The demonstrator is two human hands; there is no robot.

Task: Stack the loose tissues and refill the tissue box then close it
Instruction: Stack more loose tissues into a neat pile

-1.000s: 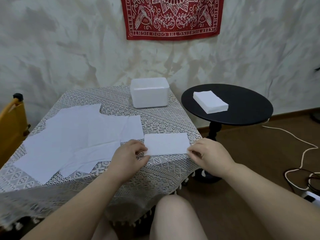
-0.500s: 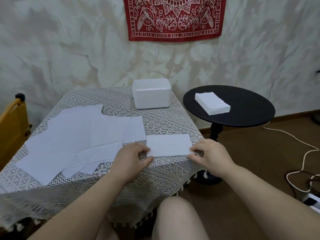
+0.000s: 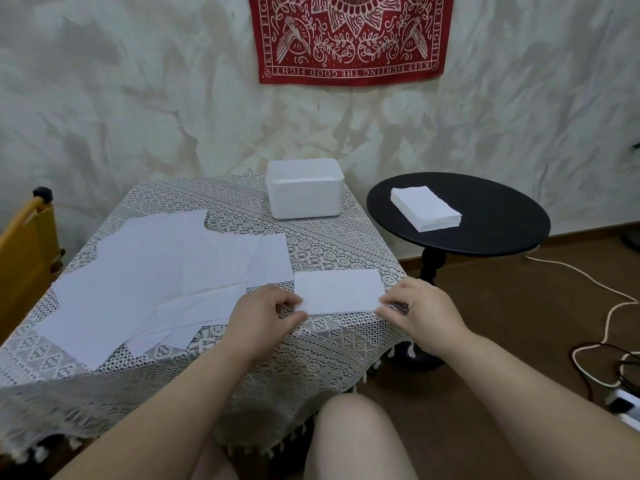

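Loose tissues [image 3: 145,271] lie spread and overlapping across the left half of the lace-covered worktop [image 3: 346,237], and the white tissue box [image 3: 304,194] stands at its far edge, near the wall. On the round black side table [image 3: 502,216] to the right rests a neat stack of tissues [image 3: 425,208]. A folded tissue [image 3: 337,291] lies near the worktop's front right corner, the left hand [image 3: 261,315] pinching its left end and the right hand [image 3: 420,311] its right end.
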